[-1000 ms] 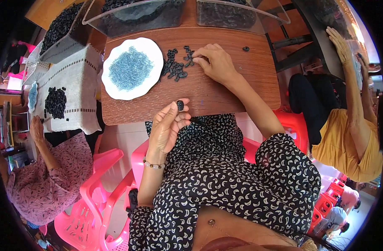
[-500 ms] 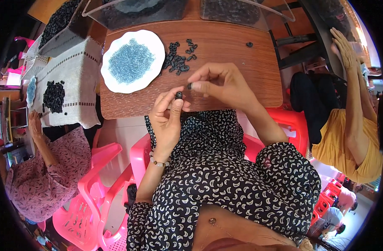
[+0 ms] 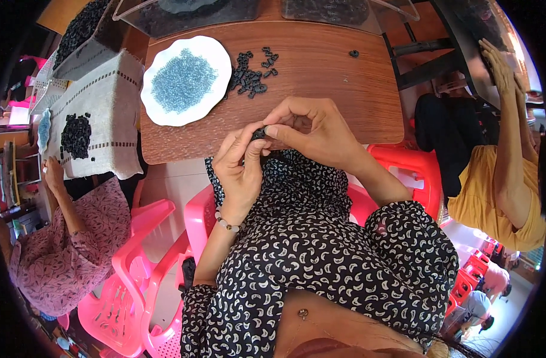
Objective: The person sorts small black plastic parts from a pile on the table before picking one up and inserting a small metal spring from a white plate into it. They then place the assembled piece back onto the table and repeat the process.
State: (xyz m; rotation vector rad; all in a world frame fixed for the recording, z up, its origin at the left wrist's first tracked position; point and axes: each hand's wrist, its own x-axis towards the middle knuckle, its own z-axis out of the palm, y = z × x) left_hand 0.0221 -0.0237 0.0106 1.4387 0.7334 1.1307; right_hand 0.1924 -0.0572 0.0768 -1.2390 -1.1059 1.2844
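Observation:
Between the fingertips of my left hand (image 3: 240, 158) is a small black ring-like part (image 3: 259, 134), pinched just over the table's near edge. The thumb and forefinger of my right hand (image 3: 311, 128) press together at the right side of that part; any smaller piece between them is hidden. A loose pile of similar small black parts (image 3: 247, 77) lies on the table beyond my hands. Left of it stands a white wavy-rimmed plate (image 3: 152, 110) holding many tiny clear bluish beads (image 3: 184, 82).
One black part (image 3: 354, 53) lies alone at the far right of the brown wooden table (image 3: 368, 95). Clear bins (image 3: 192, 21) line its back edge. On the left, a co-worker's hand (image 3: 54, 173) is beside a cloth-covered table (image 3: 108, 113). Pink chairs (image 3: 141, 256) stand below.
My right hand has moved left and slightly down, bringing its fingertips from apart to against the black part in my left hand. The view has shifted a little.

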